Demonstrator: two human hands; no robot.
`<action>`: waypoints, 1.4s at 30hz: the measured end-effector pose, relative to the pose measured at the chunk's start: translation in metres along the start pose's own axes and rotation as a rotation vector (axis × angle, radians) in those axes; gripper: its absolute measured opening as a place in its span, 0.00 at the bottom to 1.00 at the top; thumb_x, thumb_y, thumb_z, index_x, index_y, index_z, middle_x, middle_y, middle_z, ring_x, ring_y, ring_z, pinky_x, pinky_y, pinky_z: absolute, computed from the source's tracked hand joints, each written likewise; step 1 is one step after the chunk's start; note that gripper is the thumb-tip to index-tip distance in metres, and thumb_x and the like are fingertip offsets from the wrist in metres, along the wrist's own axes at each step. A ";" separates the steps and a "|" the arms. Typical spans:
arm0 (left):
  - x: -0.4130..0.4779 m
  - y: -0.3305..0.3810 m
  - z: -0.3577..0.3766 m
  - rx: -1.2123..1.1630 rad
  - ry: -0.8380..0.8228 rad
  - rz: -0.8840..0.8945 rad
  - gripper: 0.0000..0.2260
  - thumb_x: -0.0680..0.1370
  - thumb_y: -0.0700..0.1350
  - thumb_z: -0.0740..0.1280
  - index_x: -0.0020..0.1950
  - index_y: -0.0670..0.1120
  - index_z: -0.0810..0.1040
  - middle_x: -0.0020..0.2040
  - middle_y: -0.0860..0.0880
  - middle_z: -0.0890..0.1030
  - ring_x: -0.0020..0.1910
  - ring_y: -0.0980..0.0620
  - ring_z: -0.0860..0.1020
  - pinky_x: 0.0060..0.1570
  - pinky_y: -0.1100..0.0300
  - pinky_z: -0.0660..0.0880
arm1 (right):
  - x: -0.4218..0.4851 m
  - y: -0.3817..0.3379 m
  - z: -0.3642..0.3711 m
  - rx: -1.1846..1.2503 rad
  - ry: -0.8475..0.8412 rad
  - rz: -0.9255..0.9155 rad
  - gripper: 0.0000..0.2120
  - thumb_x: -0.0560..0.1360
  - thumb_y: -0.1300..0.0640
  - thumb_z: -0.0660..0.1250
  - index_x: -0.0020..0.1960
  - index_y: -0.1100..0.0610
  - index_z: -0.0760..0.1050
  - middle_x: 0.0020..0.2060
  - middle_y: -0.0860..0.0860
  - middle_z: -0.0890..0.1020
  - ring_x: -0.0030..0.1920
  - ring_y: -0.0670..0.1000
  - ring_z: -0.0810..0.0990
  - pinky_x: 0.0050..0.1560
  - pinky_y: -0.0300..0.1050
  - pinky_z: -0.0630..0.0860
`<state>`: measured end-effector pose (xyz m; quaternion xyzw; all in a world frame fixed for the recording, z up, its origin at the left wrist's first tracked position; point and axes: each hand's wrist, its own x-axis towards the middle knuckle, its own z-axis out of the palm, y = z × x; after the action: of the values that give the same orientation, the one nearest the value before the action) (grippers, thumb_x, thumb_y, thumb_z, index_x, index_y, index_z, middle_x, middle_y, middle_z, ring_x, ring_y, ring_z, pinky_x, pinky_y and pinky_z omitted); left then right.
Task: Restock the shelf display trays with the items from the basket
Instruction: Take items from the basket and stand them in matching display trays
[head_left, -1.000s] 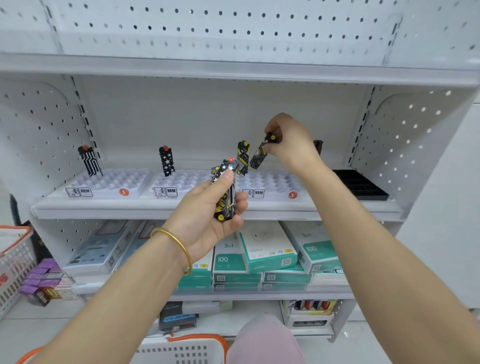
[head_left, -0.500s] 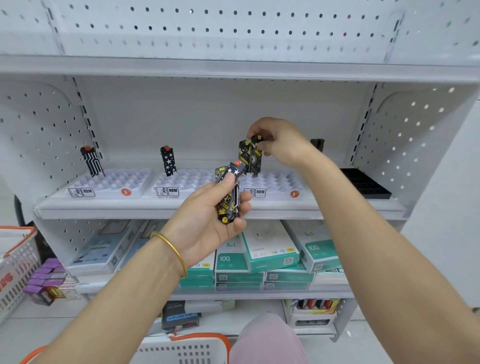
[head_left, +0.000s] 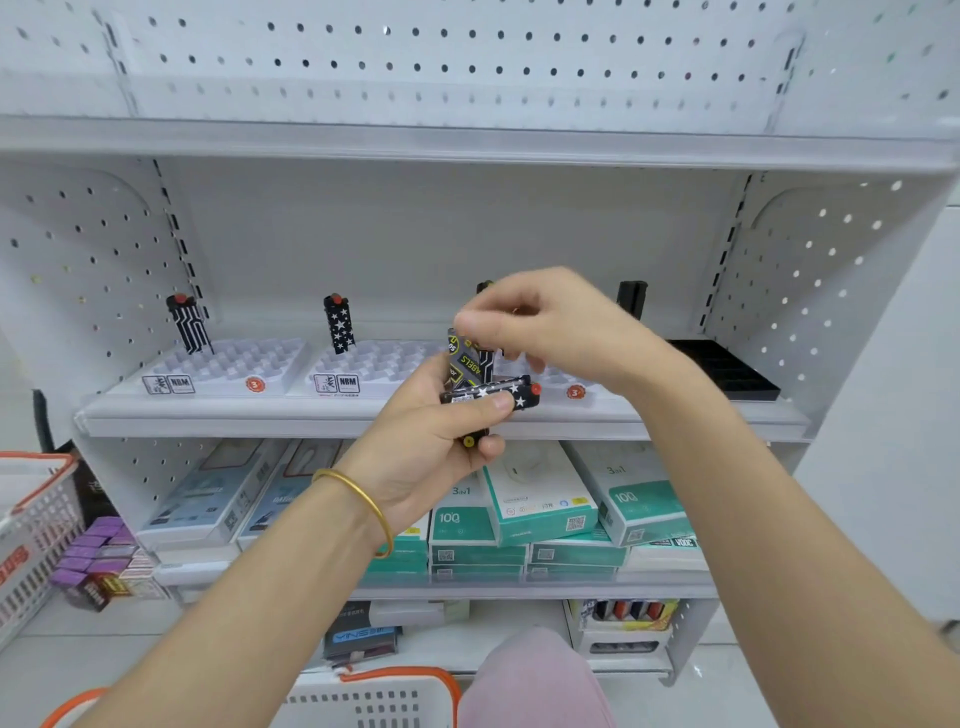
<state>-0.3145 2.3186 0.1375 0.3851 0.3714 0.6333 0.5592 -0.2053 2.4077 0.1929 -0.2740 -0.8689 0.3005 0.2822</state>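
The right hand (head_left: 550, 322) is smeared by motion, so its fingertips (head_left: 470, 326) are hard to read. They are curled together just above a grey-and-yellow labelled lighter (head_left: 467, 361), but I cannot tell whether they pinch it.

The left hand (head_left: 431, 441) grips a small bundle of lighters. Its thumb presses across a glossy black star-printed lighter (head_left: 493, 395) lying sideways, red button to the right, and its fingers curl round the bundle from below. How many lighters sit in the bundle is hidden by the palm. A smooth gold bangle (head_left: 363, 504) circles that wrist.

On the shelf beyond, two white moulded display trays, left (head_left: 223, 364) and middle (head_left: 374, 364), each hold one upright lighter at the far corner: a striped one (head_left: 189, 325) and a starred one (head_left: 338, 325). A third white tray (head_left: 563, 382) is mostly covered by the hands. Only the top of a lighter (head_left: 485, 286) shows behind the right hand. At far right a black lighter (head_left: 631, 299) stands by a black tray (head_left: 727, 369).

The white slotted plastic basket (head_left: 374, 701) with an orange rim is cut off at the near edge.
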 end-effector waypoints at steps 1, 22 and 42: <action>0.000 -0.001 0.002 0.003 -0.008 0.002 0.15 0.74 0.30 0.63 0.56 0.45 0.73 0.48 0.44 0.75 0.40 0.53 0.73 0.26 0.66 0.67 | -0.002 -0.001 0.002 -0.058 -0.039 -0.010 0.07 0.72 0.51 0.70 0.46 0.54 0.82 0.37 0.49 0.78 0.32 0.40 0.72 0.32 0.32 0.69; 0.001 0.009 -0.001 -0.113 0.072 -0.024 0.09 0.76 0.33 0.62 0.55 0.41 0.75 0.45 0.43 0.77 0.37 0.52 0.77 0.28 0.65 0.75 | 0.006 0.050 -0.013 0.540 0.449 0.294 0.07 0.74 0.67 0.66 0.42 0.55 0.75 0.36 0.50 0.79 0.38 0.48 0.78 0.40 0.36 0.77; 0.012 0.008 -0.001 0.166 0.056 -0.034 0.14 0.77 0.31 0.62 0.61 0.42 0.72 0.48 0.44 0.77 0.38 0.52 0.79 0.30 0.60 0.78 | 0.037 0.070 -0.012 -0.060 0.139 0.296 0.19 0.77 0.65 0.62 0.67 0.57 0.65 0.50 0.55 0.76 0.37 0.51 0.77 0.35 0.43 0.74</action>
<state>-0.3200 2.3301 0.1456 0.4059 0.4448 0.6011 0.5255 -0.2014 2.4829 0.1659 -0.4274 -0.8061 0.2928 0.2861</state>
